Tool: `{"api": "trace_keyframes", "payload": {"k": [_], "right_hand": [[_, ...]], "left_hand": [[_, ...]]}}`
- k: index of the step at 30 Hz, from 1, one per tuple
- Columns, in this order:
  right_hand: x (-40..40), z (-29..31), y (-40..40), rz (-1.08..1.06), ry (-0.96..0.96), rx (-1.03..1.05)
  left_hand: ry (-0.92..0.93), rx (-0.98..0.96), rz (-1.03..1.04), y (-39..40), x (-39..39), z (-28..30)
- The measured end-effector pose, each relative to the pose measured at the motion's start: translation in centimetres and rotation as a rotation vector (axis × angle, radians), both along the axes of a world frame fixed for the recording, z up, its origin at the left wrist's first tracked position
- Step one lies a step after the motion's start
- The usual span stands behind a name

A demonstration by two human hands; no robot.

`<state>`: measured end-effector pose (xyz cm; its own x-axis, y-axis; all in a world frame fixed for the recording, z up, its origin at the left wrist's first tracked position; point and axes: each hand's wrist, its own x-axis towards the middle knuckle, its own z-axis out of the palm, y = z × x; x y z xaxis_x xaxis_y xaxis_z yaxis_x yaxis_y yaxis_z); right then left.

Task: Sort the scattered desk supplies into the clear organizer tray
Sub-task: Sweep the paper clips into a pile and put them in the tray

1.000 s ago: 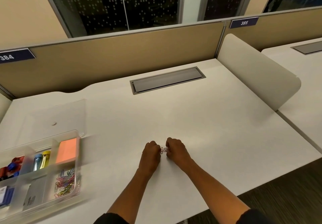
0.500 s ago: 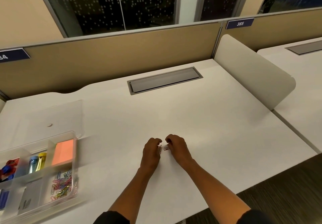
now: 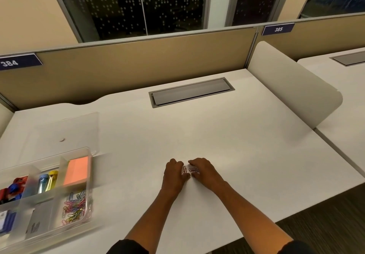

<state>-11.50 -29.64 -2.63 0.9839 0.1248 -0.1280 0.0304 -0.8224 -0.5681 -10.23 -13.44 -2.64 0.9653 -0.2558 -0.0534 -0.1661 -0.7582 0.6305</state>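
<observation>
From the head camera I see both hands low on the white desk (image 3: 227, 135), knuckles up, fingers curled. My left hand (image 3: 174, 172) pinches a pink paper clip (image 3: 184, 169) at its fingertips; my right hand (image 3: 203, 169) rests curled over a second clip (image 3: 193, 169), but I cannot tell whether it grips it. The two clips lie just beside each other. At 9 o'clock from the hands sits the clear organizer tray (image 3: 89, 184), with a heap of coloured clips (image 3: 75, 207) in its near right compartment.
</observation>
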Motion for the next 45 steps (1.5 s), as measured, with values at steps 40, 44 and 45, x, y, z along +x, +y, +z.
{"api": "trace_keyframes", "payload": {"k": [40,44,45], "right_hand": [[1.5,2.5,0.9,-0.551,0.14,0.62],[1.8,3.0,2.4,-0.557,0.175,0.831],[2.0,3.1,3.2,-0.543,0.19,0.874]], "left_hand": [[0.328,-0.414,0.271,4.9,0.7,3.2],[0.381,-0.633,0.404,7.1,0.1,4.1],[0.383,-0.674,0.424,7.7,-0.1,4.4]]}}
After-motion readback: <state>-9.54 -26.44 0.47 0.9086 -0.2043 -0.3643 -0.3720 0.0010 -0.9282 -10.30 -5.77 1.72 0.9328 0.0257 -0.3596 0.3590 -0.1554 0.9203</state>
